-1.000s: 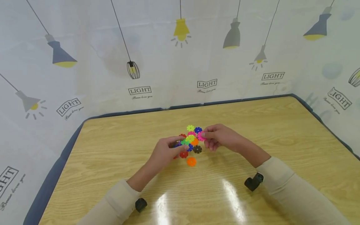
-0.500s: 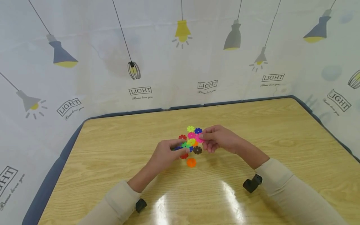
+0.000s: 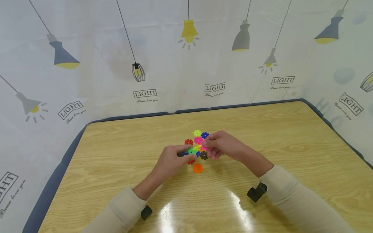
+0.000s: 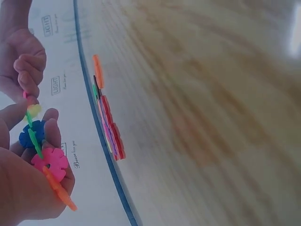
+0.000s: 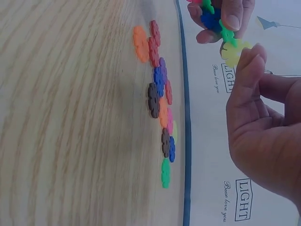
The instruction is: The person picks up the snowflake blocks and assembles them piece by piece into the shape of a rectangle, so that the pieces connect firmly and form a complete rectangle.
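Near the middle of the table my left hand [image 3: 172, 158] holds a chain of notched plastic snowflake discs between thumb and fingers. In the left wrist view the chain shows an orange disc [image 4: 59, 189], a pink disc [image 4: 54, 161], a blue disc [image 4: 29, 135], green discs and a yellow disc [image 4: 35, 111] at its far end. My right hand [image 3: 225, 145] pinches another pink disc [image 3: 203, 148] between thumb and forefinger, right at the yellow end. Whether the two discs are slotted together cannot be told; the fingertips partly hide them.
Loose snowflake discs lie on the wooden table [image 3: 116, 155] beneath and behind the hands, among them an orange disc [image 3: 198, 168], a red disc [image 3: 188, 142], a brown disc [image 5: 154, 100] and a green disc [image 5: 165, 173]. A printed cloth wall [image 3: 175, 71] stands behind the table.
My right hand has moved left and slightly down with its pink disc, closing on the chain's yellow end. The left hand keeps its hold, and the chain has tilted flatter.
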A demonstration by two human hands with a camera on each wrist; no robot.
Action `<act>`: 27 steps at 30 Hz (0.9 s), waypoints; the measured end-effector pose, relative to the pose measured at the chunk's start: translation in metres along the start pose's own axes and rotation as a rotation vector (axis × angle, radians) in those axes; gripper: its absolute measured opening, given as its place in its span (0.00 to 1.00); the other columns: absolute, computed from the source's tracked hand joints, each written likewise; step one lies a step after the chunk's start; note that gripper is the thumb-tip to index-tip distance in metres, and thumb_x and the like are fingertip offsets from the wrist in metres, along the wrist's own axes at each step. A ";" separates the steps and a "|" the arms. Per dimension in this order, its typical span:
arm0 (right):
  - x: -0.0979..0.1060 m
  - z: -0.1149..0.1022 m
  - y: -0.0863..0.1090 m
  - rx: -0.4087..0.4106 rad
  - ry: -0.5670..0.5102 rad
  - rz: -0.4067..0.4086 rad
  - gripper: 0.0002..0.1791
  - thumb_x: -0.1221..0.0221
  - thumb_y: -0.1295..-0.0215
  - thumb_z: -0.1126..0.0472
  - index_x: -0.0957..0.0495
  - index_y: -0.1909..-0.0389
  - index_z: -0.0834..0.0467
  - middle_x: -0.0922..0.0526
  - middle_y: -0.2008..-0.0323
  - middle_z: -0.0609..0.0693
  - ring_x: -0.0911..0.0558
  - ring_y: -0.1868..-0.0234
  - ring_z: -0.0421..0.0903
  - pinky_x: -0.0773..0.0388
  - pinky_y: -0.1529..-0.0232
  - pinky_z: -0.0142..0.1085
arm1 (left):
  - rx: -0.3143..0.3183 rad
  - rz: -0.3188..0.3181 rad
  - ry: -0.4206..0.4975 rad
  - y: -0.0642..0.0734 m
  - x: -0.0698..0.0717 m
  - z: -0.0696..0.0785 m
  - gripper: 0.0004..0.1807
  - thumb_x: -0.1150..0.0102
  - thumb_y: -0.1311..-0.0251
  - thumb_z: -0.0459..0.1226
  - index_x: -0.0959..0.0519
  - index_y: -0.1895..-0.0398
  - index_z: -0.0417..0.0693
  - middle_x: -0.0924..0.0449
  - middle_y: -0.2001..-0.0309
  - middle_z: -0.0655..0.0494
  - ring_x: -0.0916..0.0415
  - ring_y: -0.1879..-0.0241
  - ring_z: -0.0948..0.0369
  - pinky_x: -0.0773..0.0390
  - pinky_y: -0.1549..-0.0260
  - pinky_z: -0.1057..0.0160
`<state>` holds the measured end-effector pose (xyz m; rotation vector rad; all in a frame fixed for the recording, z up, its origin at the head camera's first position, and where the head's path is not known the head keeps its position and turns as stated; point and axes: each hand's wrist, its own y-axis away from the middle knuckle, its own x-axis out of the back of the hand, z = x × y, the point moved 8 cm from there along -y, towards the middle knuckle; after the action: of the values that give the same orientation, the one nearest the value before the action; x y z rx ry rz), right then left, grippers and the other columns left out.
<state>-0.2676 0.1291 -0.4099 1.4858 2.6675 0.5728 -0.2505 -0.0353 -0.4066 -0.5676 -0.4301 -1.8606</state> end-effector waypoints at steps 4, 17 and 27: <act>-0.001 -0.004 -0.001 -0.001 0.019 0.014 0.18 0.49 0.26 0.58 0.27 0.57 0.72 0.20 0.76 0.53 0.23 0.79 0.44 0.22 0.73 0.33 | -0.003 -0.002 0.038 0.000 0.000 0.000 0.23 0.33 0.42 0.49 0.19 0.44 0.51 0.17 0.59 0.59 0.27 0.63 0.59 0.25 0.68 0.66; -0.006 -0.010 -0.007 0.045 0.054 0.007 0.16 0.45 0.29 0.56 0.23 0.60 0.68 0.20 0.74 0.53 0.22 0.77 0.45 0.20 0.70 0.37 | 0.121 -0.152 0.418 -0.004 -0.014 -0.008 0.26 0.43 0.37 0.57 0.20 0.47 0.49 0.16 0.58 0.43 0.17 0.63 0.51 0.18 0.58 0.60; -0.001 -0.004 -0.008 0.054 0.092 -0.001 0.19 0.47 0.27 0.52 0.23 0.55 0.68 0.19 0.72 0.55 0.21 0.75 0.47 0.19 0.67 0.39 | 0.164 -0.167 0.557 -0.008 -0.017 -0.010 0.26 0.44 0.33 0.52 0.22 0.49 0.36 0.16 0.60 0.35 0.15 0.69 0.53 0.17 0.60 0.57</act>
<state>-0.2748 0.1236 -0.4094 1.5075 2.7740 0.5874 -0.2552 -0.0249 -0.4251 0.1087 -0.2566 -2.0205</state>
